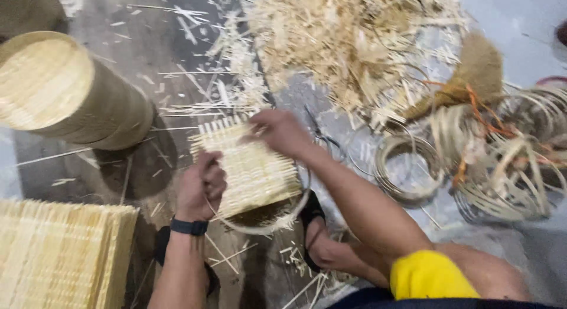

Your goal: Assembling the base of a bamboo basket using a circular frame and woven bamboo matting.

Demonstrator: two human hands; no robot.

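Item under handling: a woven bamboo mat [248, 167], square, pale, lying tilted over a thin bamboo ring [277, 223] that shows below its lower edge.

Left hand [201, 188]: closed on the mat's near-left edge, fingers curled over it, apparently pinching ring and mat together. Right hand [280, 132]: resting on the mat's far corner, fingers bent down onto the slats; whether it grips or merely presses cannot be told, as the frame is blurred there.

Handling judgement: the mat looks light, springy and stiff along its slats, flexible across them. Its loose slat ends at the borders look splintery and liable to slip out; hold is best taken inside the edge, where weave is tight, or at the ring.

Surroundings: beyond the right hand, a heap of bamboo shavings [348, 37]; to its right, coiled bamboo strips [502, 161]. Left of the left hand, a stack of finished mats [59, 256] and a tall stack of round trays [65, 90].

Obscured: the ring's far half lies under the mat; a dark tool [322, 135] behind the right wrist is indistinct.
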